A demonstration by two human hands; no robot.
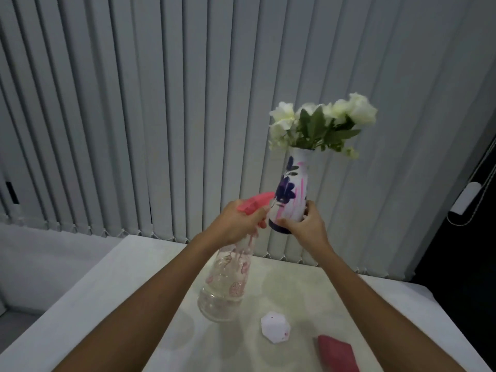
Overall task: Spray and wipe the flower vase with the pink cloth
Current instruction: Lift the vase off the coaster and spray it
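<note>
My right hand (304, 224) grips the base of the flower vase (291, 189), a white vase with purple leaves and pink strokes, and holds it in the air above the table. White flowers (322, 122) with green leaves stand in it. My left hand (236, 221) is closed around the pink trigger head of a clear spray bottle (225, 285). Its nozzle points at the vase's lower left side, almost touching it. The pink cloth (336, 354) lies folded on the table at the lower right.
A small white hexagonal object (275, 328) with pink specks lies on the pale table (120, 304), left of the cloth. Grey vertical blinds (161, 116) hang close behind the table. A dark gap with a blind cord (465, 201) is at the right.
</note>
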